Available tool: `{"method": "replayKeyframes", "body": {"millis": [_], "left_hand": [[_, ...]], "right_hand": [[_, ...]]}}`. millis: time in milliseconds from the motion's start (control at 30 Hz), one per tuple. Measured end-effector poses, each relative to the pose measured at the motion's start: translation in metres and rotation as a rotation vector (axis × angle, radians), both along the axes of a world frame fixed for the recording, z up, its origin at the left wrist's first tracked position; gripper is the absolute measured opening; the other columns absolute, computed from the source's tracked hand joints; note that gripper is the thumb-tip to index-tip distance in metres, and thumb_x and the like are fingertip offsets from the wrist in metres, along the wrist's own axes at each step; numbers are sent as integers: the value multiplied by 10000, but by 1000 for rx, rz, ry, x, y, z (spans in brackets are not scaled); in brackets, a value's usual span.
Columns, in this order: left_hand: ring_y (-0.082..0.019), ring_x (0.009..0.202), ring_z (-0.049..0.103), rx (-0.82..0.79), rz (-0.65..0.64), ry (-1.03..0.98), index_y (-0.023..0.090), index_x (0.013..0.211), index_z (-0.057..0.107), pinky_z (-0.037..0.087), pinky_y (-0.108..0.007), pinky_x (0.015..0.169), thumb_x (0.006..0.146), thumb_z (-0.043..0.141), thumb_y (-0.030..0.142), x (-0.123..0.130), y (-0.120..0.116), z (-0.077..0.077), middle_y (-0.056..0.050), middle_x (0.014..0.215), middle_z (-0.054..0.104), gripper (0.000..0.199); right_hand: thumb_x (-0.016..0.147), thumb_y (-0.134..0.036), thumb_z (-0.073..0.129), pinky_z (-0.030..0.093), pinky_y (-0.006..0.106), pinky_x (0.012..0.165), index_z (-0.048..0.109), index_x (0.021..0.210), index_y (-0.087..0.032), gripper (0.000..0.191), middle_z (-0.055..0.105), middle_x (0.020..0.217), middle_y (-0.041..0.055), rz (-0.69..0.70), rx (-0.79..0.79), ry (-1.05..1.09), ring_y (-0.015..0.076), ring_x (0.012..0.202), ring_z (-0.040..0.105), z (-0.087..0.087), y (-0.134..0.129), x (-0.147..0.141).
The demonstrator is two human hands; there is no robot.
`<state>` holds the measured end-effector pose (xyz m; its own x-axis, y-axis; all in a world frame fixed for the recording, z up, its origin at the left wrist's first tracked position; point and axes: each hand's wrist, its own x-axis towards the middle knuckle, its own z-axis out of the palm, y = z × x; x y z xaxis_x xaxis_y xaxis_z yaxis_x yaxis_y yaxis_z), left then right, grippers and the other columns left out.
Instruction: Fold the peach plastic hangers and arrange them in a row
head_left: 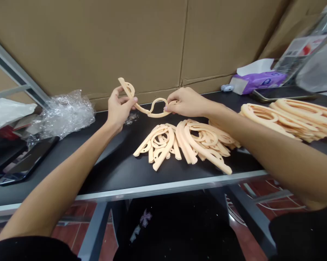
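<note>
Two bare hands held one peach-coloured curved flat part (148, 105) up above a black bench (111, 170). The left hand (119, 108) pinched its hooked end between thumb and fingers; the right hand (185, 102) closed its fingertips on the looped end, apparently flexing it. Just nearer the viewer than that part, fanned piles of like pieces (185, 143) lay on the bench. Crumpled clear plastic (65, 114) sat to its left

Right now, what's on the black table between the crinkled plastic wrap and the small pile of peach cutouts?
In the head view, only bare black table lies between the plastic wrap and the small pile; the left forearm crosses above it.
</note>
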<state>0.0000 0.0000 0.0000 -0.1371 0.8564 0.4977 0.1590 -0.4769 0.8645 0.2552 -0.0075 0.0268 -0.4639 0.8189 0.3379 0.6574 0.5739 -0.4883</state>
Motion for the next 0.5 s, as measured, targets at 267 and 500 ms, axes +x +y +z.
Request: {"method": "replayKeyframes", "body": {"millis": [267,500], "left_hand": [[-216,944,746,-6,-112,76,222,1269,622,615,-341,903,701,829,132,13,-17,1,-49,967,785,611],[-234,1013,763,-10,-245,234,211,1289,703,603,-362,976,785,834,195,23,-24,-3,-45,1022,809,521]], "right_hand": [[850,-286,698,402,398,712,703,718,-182,168,676,679,57,6,-8,15,206,697,572,2,-3,-2],[847,-282,700,397,376,712,694,710,-173,175,661,669,52,24,-10,43,199,702,578,5,-7,-4]]}}
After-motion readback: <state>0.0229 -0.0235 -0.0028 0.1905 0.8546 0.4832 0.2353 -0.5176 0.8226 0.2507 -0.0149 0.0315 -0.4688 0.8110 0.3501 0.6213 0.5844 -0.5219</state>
